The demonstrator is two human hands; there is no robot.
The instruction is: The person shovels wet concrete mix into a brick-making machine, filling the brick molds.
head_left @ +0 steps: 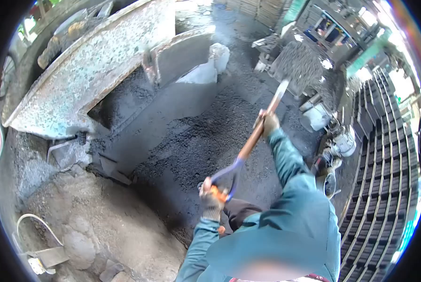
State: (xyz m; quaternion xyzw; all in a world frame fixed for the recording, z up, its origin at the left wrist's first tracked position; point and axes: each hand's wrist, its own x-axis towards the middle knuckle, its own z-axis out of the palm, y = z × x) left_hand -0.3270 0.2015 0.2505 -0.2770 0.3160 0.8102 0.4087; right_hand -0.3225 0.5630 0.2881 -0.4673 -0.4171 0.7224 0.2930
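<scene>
My left hand (211,198), in a knit glove, is closed around the orange grip of a shovel's blue D-shaped handle, low and close to my body. Further up, my gloved right hand (268,123) wraps the wooden shaft of the shovel (252,143), with that arm stretched forward. The shovel points away to the upper right. Past its pale metal socket, a motion-blurred load of grey, grainy material (299,66) covers the blade. Beneath the shaft spreads a bed of dark, crumbly material (196,136) on the floor.
A worn, pale-painted metal trough (93,70) stands at the upper left. A machine frame (330,30) is at the upper right. Stacked dark slabs on racks (379,174) line the right side, near a motor (344,141) and a bucket (329,184). A sandy mound (112,221) lies lower left.
</scene>
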